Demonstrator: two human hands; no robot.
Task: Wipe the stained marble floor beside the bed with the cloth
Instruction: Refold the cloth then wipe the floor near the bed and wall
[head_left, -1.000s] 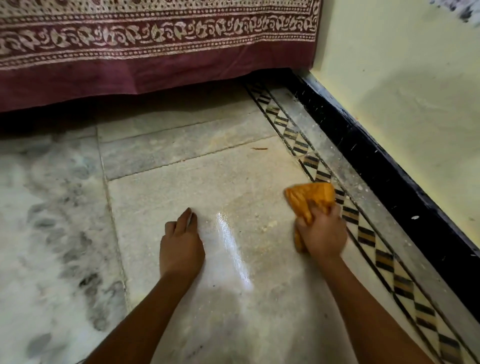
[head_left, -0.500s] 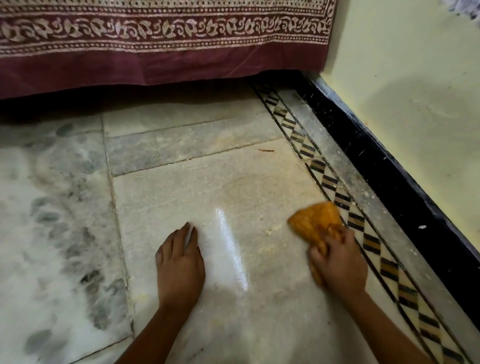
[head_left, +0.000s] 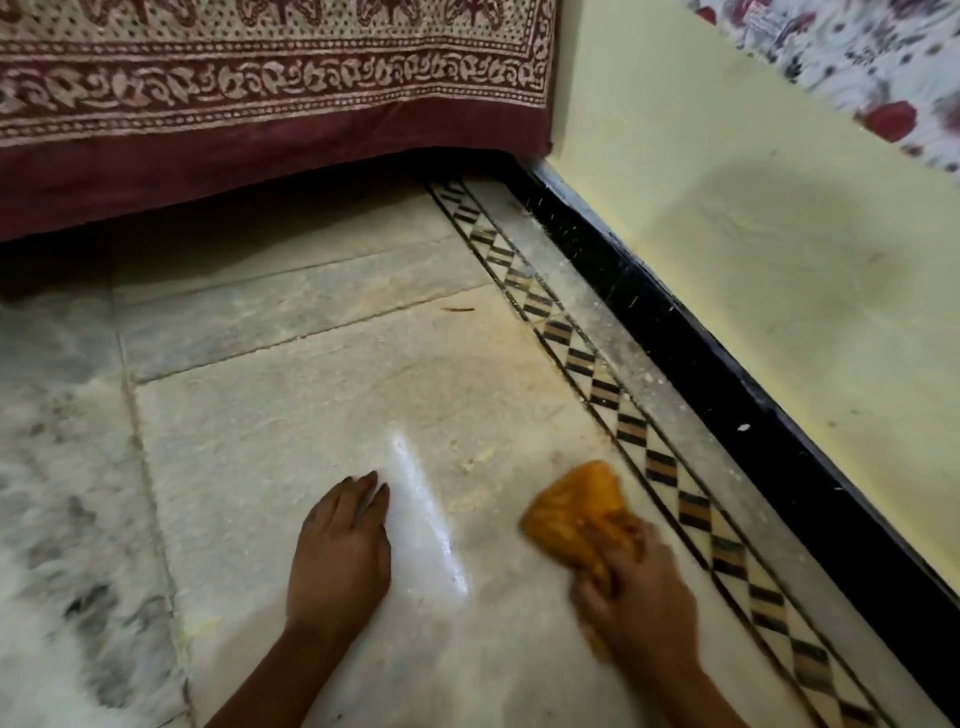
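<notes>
My right hand grips a bunched orange cloth and presses it on the pale marble floor, just left of the patterned border strip. The hand and cloth are motion-blurred. Yellowish stain specks lie on the slab above the cloth. My left hand rests flat on the floor to the left, fingers straight, beside a bright wet streak. The bed, draped in a maroon printed sheet, stands at the far side.
A black-and-tan diamond border strip and black skirting run diagonally on the right below a pale yellow wall. Grey-veined marble lies at the left. A small brown sliver lies near the border.
My right hand has dragged the cloth down and toward me, away from the border strip. My left hand stays planted on the floor.
</notes>
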